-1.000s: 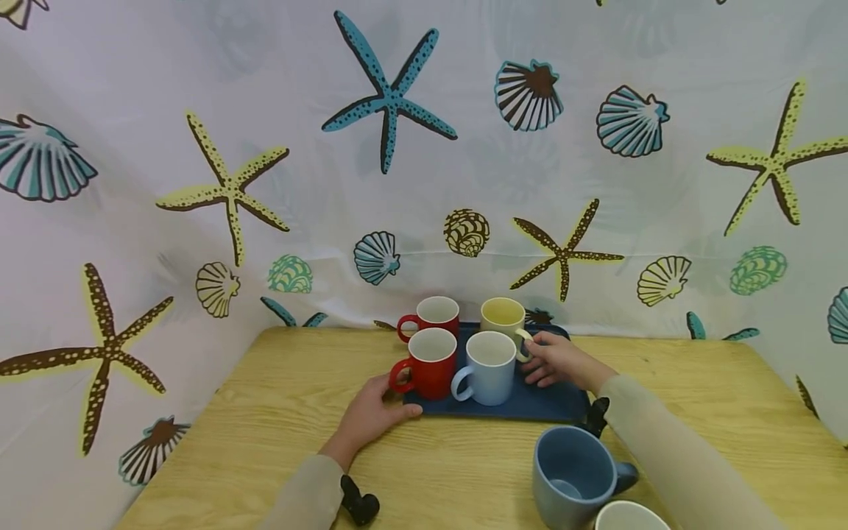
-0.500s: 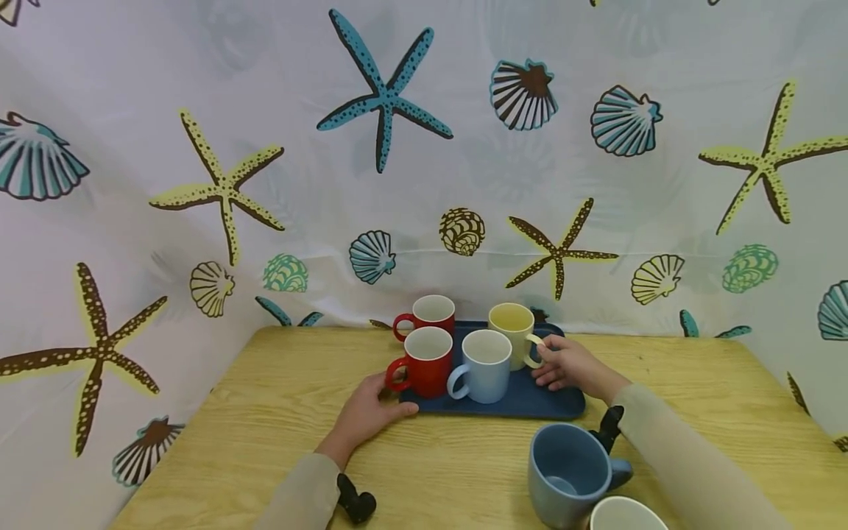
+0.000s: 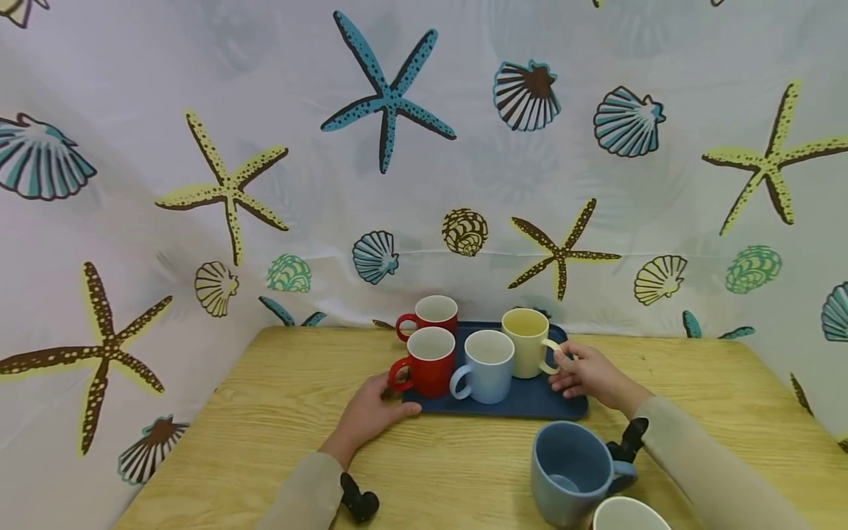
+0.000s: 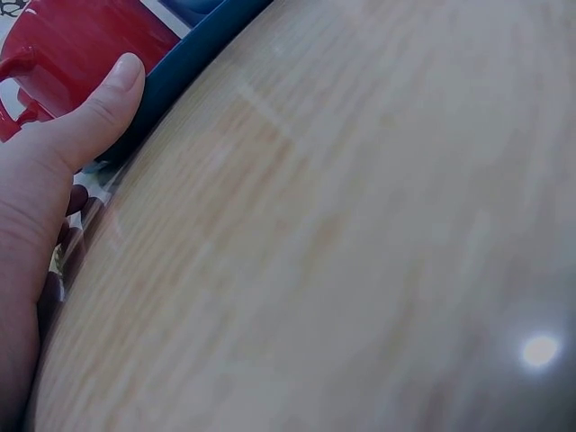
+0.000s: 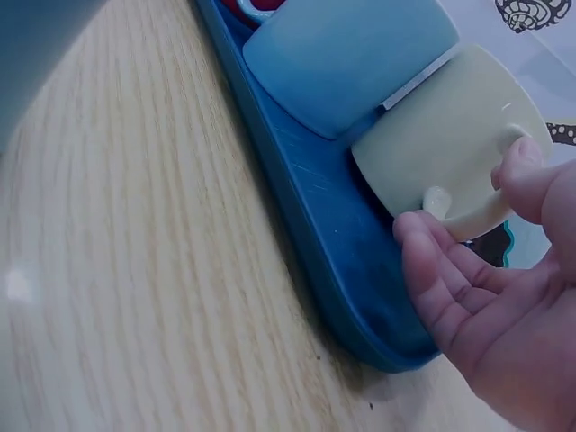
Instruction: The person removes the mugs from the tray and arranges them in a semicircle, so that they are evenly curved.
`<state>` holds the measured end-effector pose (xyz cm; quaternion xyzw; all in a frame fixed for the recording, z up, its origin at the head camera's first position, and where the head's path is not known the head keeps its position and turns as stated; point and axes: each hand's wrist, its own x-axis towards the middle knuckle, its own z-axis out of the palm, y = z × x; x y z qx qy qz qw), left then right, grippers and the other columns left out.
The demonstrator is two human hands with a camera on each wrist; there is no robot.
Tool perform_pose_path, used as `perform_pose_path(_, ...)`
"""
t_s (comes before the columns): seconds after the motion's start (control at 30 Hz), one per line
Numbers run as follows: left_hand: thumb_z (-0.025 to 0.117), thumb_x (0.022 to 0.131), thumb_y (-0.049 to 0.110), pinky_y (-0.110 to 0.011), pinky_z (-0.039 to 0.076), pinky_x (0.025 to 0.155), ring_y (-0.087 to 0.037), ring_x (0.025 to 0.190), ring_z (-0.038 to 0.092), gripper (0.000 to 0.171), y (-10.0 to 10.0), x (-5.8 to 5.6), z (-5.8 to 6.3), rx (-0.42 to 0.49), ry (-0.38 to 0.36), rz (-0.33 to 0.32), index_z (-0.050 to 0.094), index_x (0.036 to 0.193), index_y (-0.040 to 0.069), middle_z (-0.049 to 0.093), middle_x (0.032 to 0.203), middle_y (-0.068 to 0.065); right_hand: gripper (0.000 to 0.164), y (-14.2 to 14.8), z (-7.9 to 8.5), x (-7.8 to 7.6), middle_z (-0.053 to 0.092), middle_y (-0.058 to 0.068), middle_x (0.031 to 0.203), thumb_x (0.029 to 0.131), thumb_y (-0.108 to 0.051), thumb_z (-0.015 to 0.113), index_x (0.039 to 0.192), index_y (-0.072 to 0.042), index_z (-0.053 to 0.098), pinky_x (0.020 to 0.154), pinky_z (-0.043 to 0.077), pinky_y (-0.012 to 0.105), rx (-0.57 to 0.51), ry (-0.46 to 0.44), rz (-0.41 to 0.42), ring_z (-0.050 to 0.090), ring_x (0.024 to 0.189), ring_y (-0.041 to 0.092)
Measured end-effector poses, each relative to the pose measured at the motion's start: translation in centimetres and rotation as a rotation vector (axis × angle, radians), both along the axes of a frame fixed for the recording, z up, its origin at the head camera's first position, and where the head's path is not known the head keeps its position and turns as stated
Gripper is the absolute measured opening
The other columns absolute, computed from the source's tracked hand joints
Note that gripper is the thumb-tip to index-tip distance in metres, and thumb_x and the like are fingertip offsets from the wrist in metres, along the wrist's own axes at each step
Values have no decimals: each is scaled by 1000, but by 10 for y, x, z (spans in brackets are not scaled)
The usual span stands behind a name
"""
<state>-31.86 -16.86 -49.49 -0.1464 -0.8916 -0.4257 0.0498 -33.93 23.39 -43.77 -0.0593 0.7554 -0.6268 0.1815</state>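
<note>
In the head view my right hand [image 3: 592, 377] pinches the handle of a pale yellow mug [image 3: 525, 352] between thumb and fingers. That mug stands upright at the right rear of a dark blue tray [image 3: 546, 401]. The right wrist view shows the thumb on the upper part of the handle [image 5: 481, 219] and the fingertips at its lower end. Left of it are a light blue mug [image 3: 489, 374], a front red mug [image 3: 432, 366] and a rear red mug [image 3: 439, 311]. At the tray's front left corner, my left hand [image 3: 366, 414] holds the edge, with the thumb [image 4: 112, 99] along the rim.
A larger grey-blue mug [image 3: 570, 475] stands on the wooden table [image 3: 464, 471] in front of the tray, near my right sleeve. Another mug with a white inside [image 3: 628, 515] is cut off by the lower frame edge. A patterned curtain [image 3: 298, 147] hangs behind the table.
My right hand has moved the yellow mug right and toward me on the tray, widening its gap from the rear red mug. My left hand stays at the tray corner.
</note>
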Motion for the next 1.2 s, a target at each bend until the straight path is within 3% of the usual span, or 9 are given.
perform_pose_path(0.53, 77, 70, 49, -45, 39, 97, -20, 115, 50, 66, 0, -2, 0, -7, 7, -6, 57, 127, 22, 57, 125, 4, 21, 28, 25, 16, 63, 18, 92, 99, -29, 44, 100, -8, 47, 74, 52, 38, 0, 82, 100, 64, 84, 26)
perform_pose_path(0.8, 76, 71, 47, -44, 38, 98, -20, 115, 50, 66, 2, -2, -1, -11, 22, -13, 56, 129, 23, 56, 126, 5, 18, 41, 34, 33, 64, 22, 96, 99, -30, 45, 96, -12, 49, 78, 52, 42, 6, 101, 152, 64, 90, 32)
perform_pose_path(1.2, 77, 71, 45, -44, 38, 99, -19, 116, 50, 62, 1, -1, -2, -7, 30, -6, 58, 126, 23, 57, 124, 4, 17, 50, 31, 49, 63, 24, 98, 97, -28, 48, 98, -12, 55, 77, 52, 39, -20, 90, 207, 62, 91, 35)
